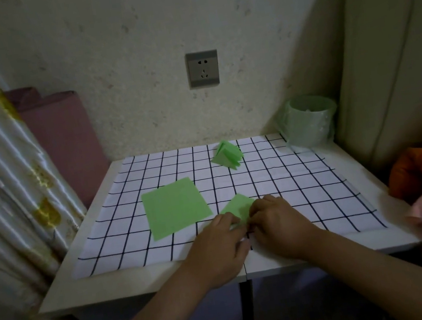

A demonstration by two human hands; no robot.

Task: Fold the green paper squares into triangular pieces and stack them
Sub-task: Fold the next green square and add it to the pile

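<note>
On the checked cloth (317, 185), folded green paper (238, 206), left hand (217, 244) and right hand (277, 226) pinching its near edge

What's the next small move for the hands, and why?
Likely finish creasing the half-folded piece: the left hand and right hand both hold it, and it isn't yet on the folded stack farther back. The flat green square lies untouched at the left.
</note>
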